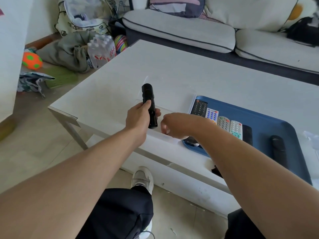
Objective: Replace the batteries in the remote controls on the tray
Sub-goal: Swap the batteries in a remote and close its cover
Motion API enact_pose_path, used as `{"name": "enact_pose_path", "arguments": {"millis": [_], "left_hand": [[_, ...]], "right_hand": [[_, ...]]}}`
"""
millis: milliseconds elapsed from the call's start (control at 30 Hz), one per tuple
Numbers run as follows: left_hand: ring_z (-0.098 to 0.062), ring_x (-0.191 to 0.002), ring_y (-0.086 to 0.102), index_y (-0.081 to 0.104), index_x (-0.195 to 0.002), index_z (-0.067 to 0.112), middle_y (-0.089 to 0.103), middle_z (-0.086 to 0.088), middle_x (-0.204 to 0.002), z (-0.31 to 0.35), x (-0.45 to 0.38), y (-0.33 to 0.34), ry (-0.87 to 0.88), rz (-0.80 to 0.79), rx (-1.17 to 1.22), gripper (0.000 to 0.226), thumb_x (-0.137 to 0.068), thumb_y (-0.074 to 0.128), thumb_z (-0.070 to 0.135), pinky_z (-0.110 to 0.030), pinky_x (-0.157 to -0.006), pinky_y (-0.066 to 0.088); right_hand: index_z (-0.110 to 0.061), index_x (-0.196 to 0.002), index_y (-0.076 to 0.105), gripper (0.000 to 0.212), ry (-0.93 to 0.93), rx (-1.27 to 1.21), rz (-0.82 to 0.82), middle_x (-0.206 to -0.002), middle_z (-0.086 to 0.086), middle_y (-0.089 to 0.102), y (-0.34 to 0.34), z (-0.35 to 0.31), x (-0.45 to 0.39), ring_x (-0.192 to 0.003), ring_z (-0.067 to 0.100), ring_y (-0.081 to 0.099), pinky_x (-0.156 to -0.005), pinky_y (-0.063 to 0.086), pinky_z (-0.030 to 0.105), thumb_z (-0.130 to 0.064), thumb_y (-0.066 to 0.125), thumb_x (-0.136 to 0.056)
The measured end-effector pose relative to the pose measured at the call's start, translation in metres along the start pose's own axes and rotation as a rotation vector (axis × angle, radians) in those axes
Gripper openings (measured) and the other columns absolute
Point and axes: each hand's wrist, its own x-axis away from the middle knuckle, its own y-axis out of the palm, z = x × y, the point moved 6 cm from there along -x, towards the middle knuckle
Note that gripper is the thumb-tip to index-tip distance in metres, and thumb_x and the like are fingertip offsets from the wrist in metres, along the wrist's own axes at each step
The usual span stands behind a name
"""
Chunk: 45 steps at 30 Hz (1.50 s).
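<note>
While gripped, black remote [148,104] points away, upright-tilted.

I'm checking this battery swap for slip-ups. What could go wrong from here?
The left hand holds the black remote in the air near the table's edge, so a slip could drop it to the floor. The right hand reaches low by the clear box; it might knock it.

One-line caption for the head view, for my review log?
Left hand holds a black remote above the white table; right hand reaches beside it, more remotes lying on the blue tray.
</note>
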Motion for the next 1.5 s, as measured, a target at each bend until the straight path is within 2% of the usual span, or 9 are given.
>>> {"name": "enact_pose_path", "arguments": {"millis": [133,333,500,700,900,1067,1333,1433,1500], "left_hand": [[-0.027,-0.083,0.074,0.064,-0.103,0.012,0.075,-0.009,-0.084,-0.004,-0.005,0.002,-0.080,0.018,0.104,0.018,-0.102,0.052,0.026,-0.049,-0.098,0.054],[-0.028,-0.081,0.075,0.059,-0.116,0.007,0.071,-0.011,-0.084,-0.007,-0.002,0.002,-0.149,0.013,0.207,0.022,-0.103,0.052,0.023,-0.040,-0.097,0.056],[-0.027,-0.078,0.074,0.060,-0.106,0.010,0.071,-0.011,-0.083,-0.004,0.000,0.003,-0.159,0.011,0.200,0.016,-0.103,0.051,0.023,-0.044,-0.097,0.055],[-0.024,-0.077,0.074,0.063,-0.109,0.009,0.076,-0.012,-0.091,-0.006,-0.003,0.002,-0.144,-0.001,0.172,0.022,-0.103,0.051,0.026,-0.047,-0.093,0.056],[-0.024,-0.060,0.071,0.063,-0.102,-0.005,0.073,-0.015,-0.079,-0.003,0.003,-0.005,-0.203,0.037,0.359,0.031,-0.105,0.049,0.023,-0.029,-0.047,0.056],[-0.029,-0.082,0.074,0.061,-0.094,0.005,0.072,-0.013,-0.084,0.006,-0.008,-0.020,-0.141,0.106,0.422,0.023,-0.104,0.050,0.023,-0.044,-0.091,0.059],[-0.026,-0.084,0.076,0.062,-0.100,0.012,0.075,-0.009,-0.089,0.004,-0.014,-0.021,-0.125,0.121,0.386,0.016,-0.102,0.053,0.026,-0.044,-0.099,0.055],[-0.023,-0.084,0.076,0.062,-0.108,0.016,0.076,-0.006,-0.091,0.010,-0.009,-0.013,-0.065,0.094,0.321,0.017,-0.103,0.052,0.028,-0.044,-0.098,0.055],[-0.022,-0.086,0.076,0.062,-0.114,0.017,0.077,-0.004,-0.095,0.017,-0.003,-0.003,-0.018,0.052,0.246,0.020,-0.104,0.050,0.029,-0.043,-0.096,0.055]], "right_hand": [[-0.027,-0.104,0.064,0.010,0.006,-0.105,0.188,-0.103,-0.006,0.068,-0.027,0.011,0.010,-0.092,0.016,0.061,-0.075,0.044,0.029,-0.020,0.061,-0.098],[-0.036,-0.116,0.067,0.030,0.127,-0.156,0.321,-0.105,-0.011,0.069,-0.045,0.043,0.027,-0.089,0.015,0.065,-0.080,0.057,0.039,-0.017,0.068,-0.092],[-0.037,-0.109,0.069,0.026,0.104,-0.012,0.288,-0.101,-0.014,0.069,-0.032,0.031,0.021,-0.085,0.012,0.062,-0.056,0.040,0.020,-0.017,0.068,-0.092],[-0.036,-0.114,0.069,0.028,0.107,0.004,0.277,-0.104,-0.006,0.070,-0.018,0.018,0.002,-0.095,0.020,0.066,-0.082,0.054,0.035,-0.027,0.074,-0.088],[-0.024,-0.111,0.074,0.024,0.073,-0.200,0.221,-0.096,-0.002,0.073,-0.009,-0.001,-0.023,-0.093,0.020,0.066,-0.082,0.051,0.031,-0.023,0.073,-0.087],[-0.023,-0.105,0.076,0.025,0.063,-0.202,0.131,-0.100,-0.001,0.074,-0.008,-0.009,-0.035,-0.089,0.019,0.067,-0.080,0.055,0.032,-0.009,0.065,-0.088],[-0.023,-0.115,0.074,0.027,0.041,-0.256,0.188,-0.111,-0.002,0.070,-0.023,-0.003,-0.022,-0.101,0.018,0.065,-0.089,0.049,0.028,-0.013,0.066,-0.091],[-0.017,-0.116,0.074,0.024,0.054,-0.679,0.286,-0.107,0.006,0.069,-0.045,0.019,0.008,-0.096,0.022,0.068,-0.090,0.054,0.030,-0.009,0.064,-0.095],[-0.006,-0.116,0.068,0.022,0.024,-1.441,0.246,-0.094,0.013,0.065,-0.044,0.027,0.028,-0.085,0.025,0.068,-0.083,0.059,0.033,-0.001,0.058,-0.097]]}}
